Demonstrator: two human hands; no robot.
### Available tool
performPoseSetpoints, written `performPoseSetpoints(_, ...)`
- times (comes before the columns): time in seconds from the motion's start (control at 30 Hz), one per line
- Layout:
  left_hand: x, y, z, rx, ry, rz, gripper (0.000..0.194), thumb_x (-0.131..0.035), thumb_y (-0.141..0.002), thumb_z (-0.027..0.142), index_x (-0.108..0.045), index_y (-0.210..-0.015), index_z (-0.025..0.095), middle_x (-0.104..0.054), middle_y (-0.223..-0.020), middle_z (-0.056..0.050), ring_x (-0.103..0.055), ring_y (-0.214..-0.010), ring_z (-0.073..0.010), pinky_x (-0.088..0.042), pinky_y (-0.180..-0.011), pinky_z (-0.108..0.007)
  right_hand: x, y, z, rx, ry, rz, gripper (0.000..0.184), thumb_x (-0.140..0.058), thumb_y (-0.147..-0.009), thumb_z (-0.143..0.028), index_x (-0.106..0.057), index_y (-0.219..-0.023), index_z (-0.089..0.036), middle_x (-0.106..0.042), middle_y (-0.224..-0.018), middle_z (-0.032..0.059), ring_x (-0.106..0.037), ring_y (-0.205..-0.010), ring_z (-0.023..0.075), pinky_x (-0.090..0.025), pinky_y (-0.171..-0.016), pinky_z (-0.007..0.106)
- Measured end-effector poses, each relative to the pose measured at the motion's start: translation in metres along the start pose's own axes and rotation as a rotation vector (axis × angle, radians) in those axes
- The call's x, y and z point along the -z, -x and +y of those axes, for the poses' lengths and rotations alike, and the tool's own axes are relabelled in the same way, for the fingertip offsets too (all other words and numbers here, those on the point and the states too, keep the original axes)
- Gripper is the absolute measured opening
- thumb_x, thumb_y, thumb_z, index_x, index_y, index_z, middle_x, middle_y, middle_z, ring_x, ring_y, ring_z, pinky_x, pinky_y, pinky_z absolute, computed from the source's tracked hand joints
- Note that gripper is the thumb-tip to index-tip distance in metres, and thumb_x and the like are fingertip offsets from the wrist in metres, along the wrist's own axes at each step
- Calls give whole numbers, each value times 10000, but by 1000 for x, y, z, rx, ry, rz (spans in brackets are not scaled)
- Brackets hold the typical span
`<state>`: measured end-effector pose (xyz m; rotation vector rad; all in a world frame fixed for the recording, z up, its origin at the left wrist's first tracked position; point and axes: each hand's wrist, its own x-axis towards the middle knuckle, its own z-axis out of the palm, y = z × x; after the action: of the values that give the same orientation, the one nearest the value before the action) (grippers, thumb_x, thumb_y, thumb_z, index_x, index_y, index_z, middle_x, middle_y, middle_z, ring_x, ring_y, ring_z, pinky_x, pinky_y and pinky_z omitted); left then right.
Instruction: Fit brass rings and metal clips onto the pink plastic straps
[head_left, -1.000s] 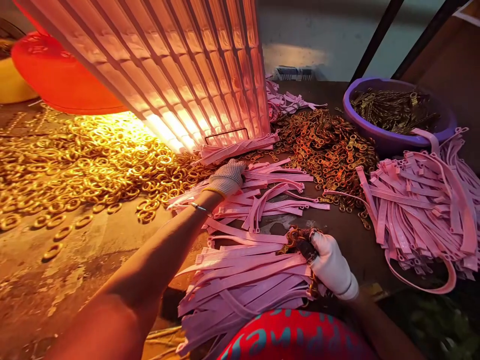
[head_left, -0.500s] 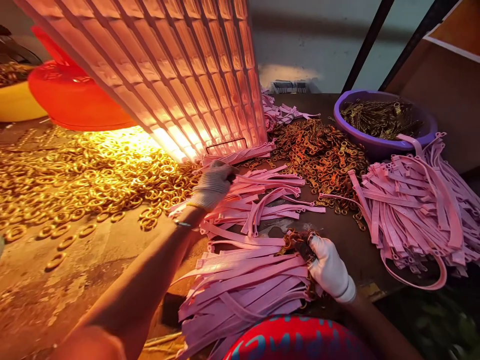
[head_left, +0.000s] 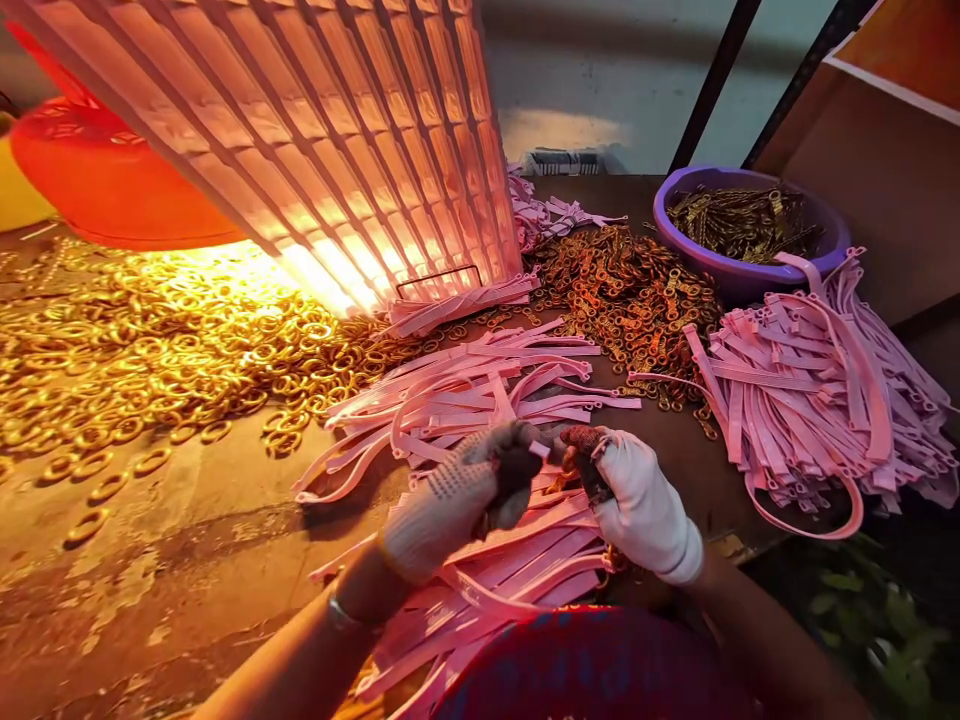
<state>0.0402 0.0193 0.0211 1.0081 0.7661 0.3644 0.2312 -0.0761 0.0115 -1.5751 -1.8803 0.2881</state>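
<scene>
My left hand point(head_left: 465, 490), in a grey dotted glove with dark fingertips, is closed on a pink strap point(head_left: 538, 450) whose end pokes out past the fingers. Facing it, close by, my right hand point(head_left: 641, 500) in a white glove with dark, stained fingertips is pinched on small brass clasps, mostly hidden by the fingers. Beneath both hands lies a heap of pink straps point(head_left: 517, 570), with brass pieces showing at its right end. Just beyond the hands, more loose pink straps point(head_left: 457, 370) are spread on the table point(head_left: 225, 560).
Gold rings point(head_left: 187, 350) cover the table's left side, under an orange lamp point(head_left: 120, 180). A ribbed translucent panel point(head_left: 360, 150) leans at the back. Brass clasps point(head_left: 630, 300) are piled behind; a purple basin point(head_left: 667, 215) holds more. Another strap pile point(head_left: 810, 400) lies right.
My left hand has come back from the far strap pile toward my right hand, bringing a pink strap. The right hand has risen slightly. The view has shifted a little.
</scene>
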Motion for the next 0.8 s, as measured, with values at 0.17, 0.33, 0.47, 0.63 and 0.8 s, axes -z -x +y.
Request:
performPoseSetpoints(0.17, -16, -4, -24, 6, -63, -43, 367, -566, -955, 522, -545, -784, 198, -394, -469, 73, -267, -366, -55, -216, -343, -162, -3, 5, -5, -13, 549, -10, 219, -595, -743, -82, -669, -931, -167, -647, -905, 148, -527, -787, 270, -430, -653, 374)
performPoseSetpoints(0.33, -17, -8, -25, -91, -345, 41, 397, -532, -971, 516, -527, -742, 192, -417, -494, 63, -331, -385, -65, -263, -369, -166, -18, 9, -5, 156, 717, 142, 215, -483, -911, -57, -559, -766, -197, -566, -794, 109, -429, -717, 228, -338, -586, 348)
performPoseSetpoints(0.47, -19, -9, -40, -231, -532, 15, 212, -553, -927, 347, -639, -823, 183, -571, -586, 13, -508, -506, -122, -452, -508, -218, -30, 11, 1, 170, 708, 271, 253, -447, -954, -39, -508, -770, -203, -500, -726, 54, -396, -686, 208, -323, -579, 332)
performPoseSetpoints(0.63, -19, -6, -53, -367, -675, 119, 168, -553, -826, 196, -700, -908, 193, -727, -827, -53, -664, -773, -201, -542, -751, -302, -25, 17, -2, 141, 715, 131, 130, -519, -901, -58, -605, -895, -156, -633, -876, 127, -509, -754, 232, -383, -600, 336)
performPoseSetpoints(0.8, -9, -6, -51, -301, -669, 160, 252, -515, -938, 307, -670, -790, 173, -698, -689, -31, -577, -568, -149, -486, -586, -262, -4, 10, -10, 24, 588, -298, 245, -579, -847, -116, -658, -1079, -122, -707, -1047, 165, -644, -898, 263, -493, -758, 347)
